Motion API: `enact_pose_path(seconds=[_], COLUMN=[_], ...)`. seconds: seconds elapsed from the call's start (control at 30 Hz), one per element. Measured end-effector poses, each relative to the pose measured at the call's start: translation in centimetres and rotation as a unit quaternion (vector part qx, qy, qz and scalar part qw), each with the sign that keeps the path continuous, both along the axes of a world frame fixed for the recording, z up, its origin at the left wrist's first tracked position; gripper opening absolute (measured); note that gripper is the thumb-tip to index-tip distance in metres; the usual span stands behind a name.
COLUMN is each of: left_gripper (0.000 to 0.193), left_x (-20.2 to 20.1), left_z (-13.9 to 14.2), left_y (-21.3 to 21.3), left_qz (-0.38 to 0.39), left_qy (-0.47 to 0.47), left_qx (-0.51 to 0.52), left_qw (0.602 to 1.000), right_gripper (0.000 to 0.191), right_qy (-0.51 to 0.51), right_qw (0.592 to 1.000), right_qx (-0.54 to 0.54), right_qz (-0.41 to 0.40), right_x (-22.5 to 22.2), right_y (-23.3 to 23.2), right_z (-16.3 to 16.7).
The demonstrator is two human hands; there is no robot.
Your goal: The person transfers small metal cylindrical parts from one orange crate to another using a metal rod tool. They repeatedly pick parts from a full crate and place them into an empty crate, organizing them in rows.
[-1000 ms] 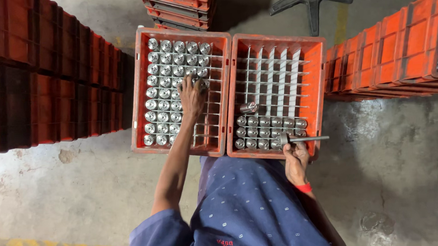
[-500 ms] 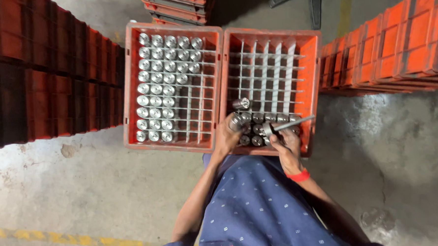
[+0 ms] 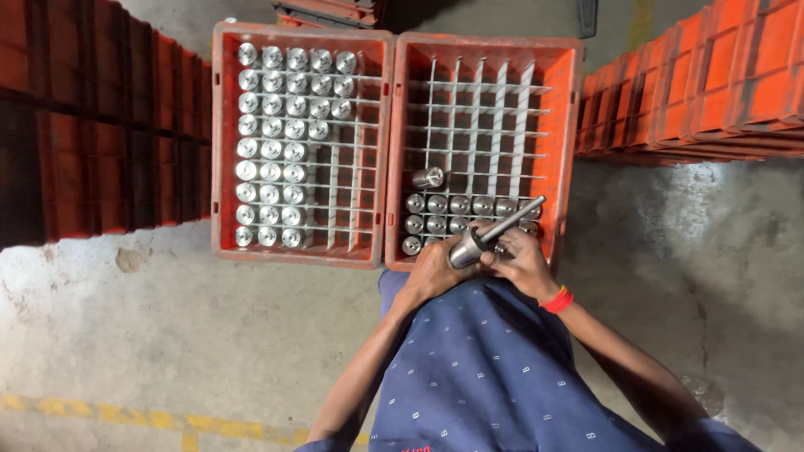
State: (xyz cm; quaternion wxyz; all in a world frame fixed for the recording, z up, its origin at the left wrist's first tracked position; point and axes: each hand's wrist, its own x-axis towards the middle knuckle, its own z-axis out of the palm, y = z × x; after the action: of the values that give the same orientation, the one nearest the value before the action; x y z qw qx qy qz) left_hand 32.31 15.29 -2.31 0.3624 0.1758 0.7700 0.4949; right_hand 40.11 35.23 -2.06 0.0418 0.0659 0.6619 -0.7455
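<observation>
1. The left hand (image 3: 433,272) is sitting at the lower centre of the frame, its fingers curling around the thick end of a metal cylinder (image 3: 465,251) and gripping it.
2. The right hand (image 3: 523,259) is lying just beside it on the right, fingers bending inward and touching the same metal piece; whether it is pinching the piece or only steadying it cannot be told. A red band (image 3: 559,300) is circling its wrist.
3. A thin metal rod (image 3: 513,219) is sticking out of the cylinder and slanting up to the right, over the near rows of the right orange crate (image 3: 572,137).
4. In that crate, at the centre right of the frame, shiny metal cylinders are filling only the lowest rows (image 3: 460,205) of the white divider grid, with one lone cylinder (image 3: 429,177) lying tilted just above them; the upper cells are showing bare grid.
5. The left orange crate (image 3: 222,152), touching the right one side by side, is holding many upright metal cylinders (image 3: 276,141) across its left columns.
6. Stacks of orange crates (image 3: 721,76) are standing at the upper right, and darker stacks (image 3: 72,114) at the upper left.
7. The person's blue dotted shirt (image 3: 481,376) is filling the bottom centre, above a concrete floor (image 3: 154,336) with a yellow line (image 3: 157,422) at the lower left.
</observation>
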Motion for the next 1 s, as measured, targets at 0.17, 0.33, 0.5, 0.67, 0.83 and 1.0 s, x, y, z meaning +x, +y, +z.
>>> enact_pose_path(seconds=[0.17, 0.33, 0.5, 0.67, 0.83, 1.0], left_gripper=[0.067, 0.07, 0.061, 0.043, 0.032, 0.035], left_x=[-2.3, -4.7, -6.1, -9.4, -12.1, -15.5], left_z=[-1.5, -6.1, -8.7, -8.0, -6.6, -5.5], left_y=[1.2, 3.5, 3.1, 2.5, -1.4, -8.3], left_qz=[-0.013, -0.012, -0.034, -0.019, 0.165, 0.241], left_qy=[0.132, 0.499, 0.489, 0.531, 0.386, 0.491], left_qx=[-0.048, -0.1, -0.063, -0.042, -0.174, -0.157], left_qw=[0.99, 0.861, 0.869, 0.846, 0.891, 0.822], right_gripper=[0.032, 0.038, 0.036, 0.033, 0.033, 0.032], right_qy=[-0.038, 0.016, -0.005, -0.029, -0.021, 0.001], right_qw=[0.971, 0.938, 0.933, 0.94, 0.95, 0.944], right_qx=[-0.064, -0.122, -0.128, -0.106, -0.058, -0.08], right_qz=[-0.227, -0.325, -0.336, -0.322, -0.305, -0.321], right_x=[0.7, 1.6, 2.8, 3.7, 3.8, 4.4], right_y=[3.2, 5.9, 4.7, 2.8, 1.1, -1.0], right_z=[-4.2, -5.2, -4.9, -4.9, -4.3, -3.3])
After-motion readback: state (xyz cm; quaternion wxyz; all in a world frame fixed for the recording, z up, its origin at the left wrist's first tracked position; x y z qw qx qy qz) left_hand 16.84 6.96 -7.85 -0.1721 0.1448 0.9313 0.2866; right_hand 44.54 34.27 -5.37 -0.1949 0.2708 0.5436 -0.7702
